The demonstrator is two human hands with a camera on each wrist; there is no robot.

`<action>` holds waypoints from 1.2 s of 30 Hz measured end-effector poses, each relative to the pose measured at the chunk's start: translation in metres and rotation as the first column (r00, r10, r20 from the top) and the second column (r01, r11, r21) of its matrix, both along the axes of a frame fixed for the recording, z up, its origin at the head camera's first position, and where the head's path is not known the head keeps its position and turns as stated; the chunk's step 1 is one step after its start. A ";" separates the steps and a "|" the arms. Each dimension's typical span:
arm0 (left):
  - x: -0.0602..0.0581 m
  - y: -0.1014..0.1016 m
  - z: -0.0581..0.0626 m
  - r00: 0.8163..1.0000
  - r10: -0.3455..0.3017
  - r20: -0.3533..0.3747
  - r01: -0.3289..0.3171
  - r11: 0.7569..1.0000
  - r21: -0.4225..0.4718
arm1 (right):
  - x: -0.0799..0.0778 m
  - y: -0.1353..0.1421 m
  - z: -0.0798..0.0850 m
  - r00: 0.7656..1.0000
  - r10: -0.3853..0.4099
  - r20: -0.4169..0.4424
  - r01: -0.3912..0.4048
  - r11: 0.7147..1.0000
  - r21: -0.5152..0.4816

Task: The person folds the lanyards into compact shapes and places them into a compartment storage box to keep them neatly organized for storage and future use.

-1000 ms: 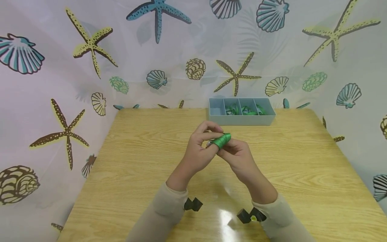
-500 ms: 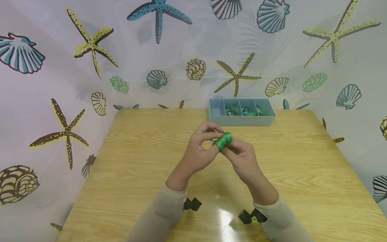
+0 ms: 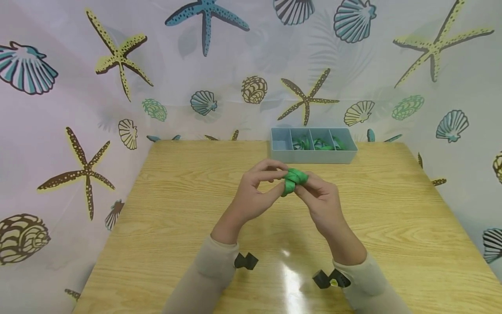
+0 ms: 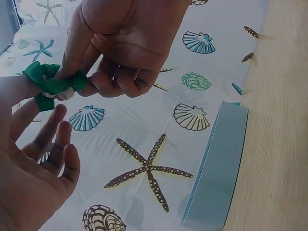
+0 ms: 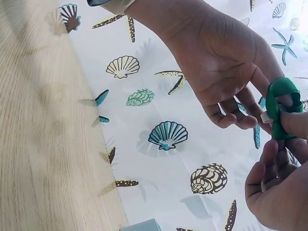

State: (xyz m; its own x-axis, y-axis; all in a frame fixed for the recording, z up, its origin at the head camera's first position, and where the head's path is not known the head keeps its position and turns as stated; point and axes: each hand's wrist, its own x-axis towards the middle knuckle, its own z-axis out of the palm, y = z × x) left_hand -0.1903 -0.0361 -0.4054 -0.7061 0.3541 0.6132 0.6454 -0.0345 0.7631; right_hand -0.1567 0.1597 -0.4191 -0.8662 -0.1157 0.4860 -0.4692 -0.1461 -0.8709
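Both hands hold a shiny green ribbon (image 3: 296,176) between them, above the table. It is looped and folded over itself, with bands crossing. My left hand (image 3: 252,192) pinches its left side between thumb and fingers. From the right, the thumb and fingers of my right hand (image 3: 321,198) pinch the other side. In the left wrist view a small white piece (image 4: 66,94) shows beside the green loop (image 4: 53,84); what it is, I cannot tell. Fingertips partly hide the ribbon (image 5: 276,125) in the right wrist view.
A pale blue tray (image 3: 313,156) with several compartments stands at the table's back edge, behind the hands. Green ribbon pieces (image 3: 322,144) lie in some compartments. The wood-grain table (image 3: 188,192) meets a curtain (image 3: 235,52) printed with shells and starfish.
The ribbon has turned from a slanted wrap near the left fingers into a loop with crossed bands. My right hand has moved right, and my left hand slightly left.
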 end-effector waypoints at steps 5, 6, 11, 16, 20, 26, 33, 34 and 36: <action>-0.002 0.002 -0.002 0.989 0.070 -0.131 -0.060 0.995 0.077 | -0.002 0.002 0.000 1.000 -0.004 -0.014 0.004 1.000 -0.021; -0.002 0.002 -0.002 0.986 0.083 -0.145 -0.071 0.994 0.087 | -0.002 0.002 0.001 1.000 -0.003 -0.012 0.003 1.000 -0.021; 0.000 0.001 -0.001 0.982 0.106 -0.158 -0.080 0.983 0.165 | -0.002 0.002 0.002 1.000 -0.003 0.015 0.003 1.000 -0.016; 0.001 0.000 -0.001 0.975 0.144 -0.171 -0.099 0.964 0.248 | -0.001 0.001 0.002 1.000 -0.002 0.017 0.002 1.000 0.002; -0.002 0.000 -0.001 0.961 0.206 -0.184 -0.140 0.938 0.318 | 0.000 0.003 0.002 0.998 -0.046 0.042 0.045 0.999 0.014; -0.013 -0.003 -0.006 0.927 0.354 -0.125 -0.300 0.898 0.321 | -0.001 0.007 0.002 0.990 -0.110 0.083 0.111 0.994 -0.006; -0.018 0.000 -0.015 0.941 0.339 -0.001 -0.335 0.931 0.142 | -0.001 0.008 0.000 0.988 -0.106 0.112 0.102 0.994 0.044; -0.019 0.000 -0.016 0.943 0.334 0.012 -0.333 0.935 0.119 | -0.001 0.008 0.000 0.987 -0.111 0.114 0.105 0.993 0.053; -0.021 0.001 -0.016 0.944 0.329 0.034 -0.331 0.940 0.078 | -0.001 0.008 0.000 0.986 -0.121 0.115 0.114 0.991 0.066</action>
